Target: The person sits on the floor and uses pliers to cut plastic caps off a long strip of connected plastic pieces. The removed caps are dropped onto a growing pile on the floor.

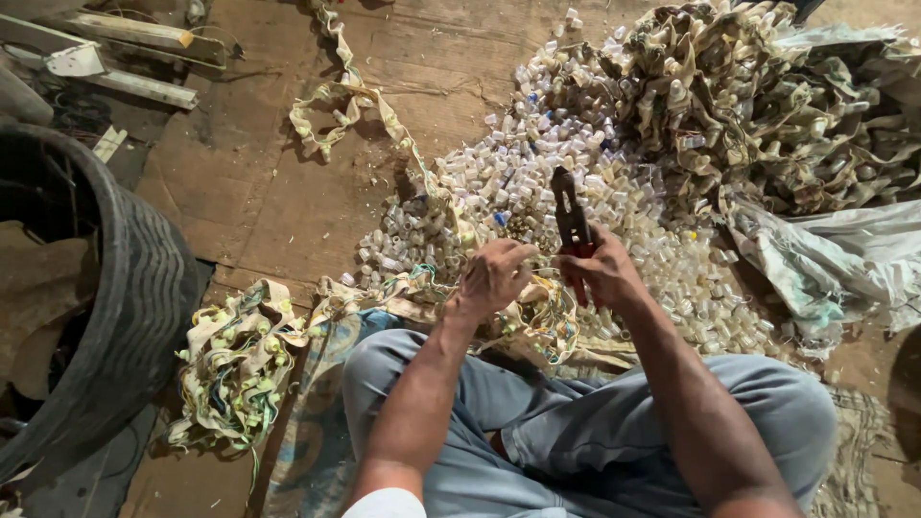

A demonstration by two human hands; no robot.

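I sit cross-legged on the floor in grey trousers. My right hand (602, 271) grips the red handles of a pair of cutting pliers (570, 213), jaws pointing up and away. My left hand (494, 276) is closed on a tan strip (539, 317) studded with small sockets and coloured wires, held just left of the pliers. Beyond both hands spreads a big heap of small whitish plastic caps (576, 144).
A tangled mound of tan strips (767, 96) lies at far right, with a pale sack (844, 249) beside it. Cut strips with green wires (235, 369) sit at left. A black tyre (125, 297) stands far left. Metal bars (134, 38) lie top left.
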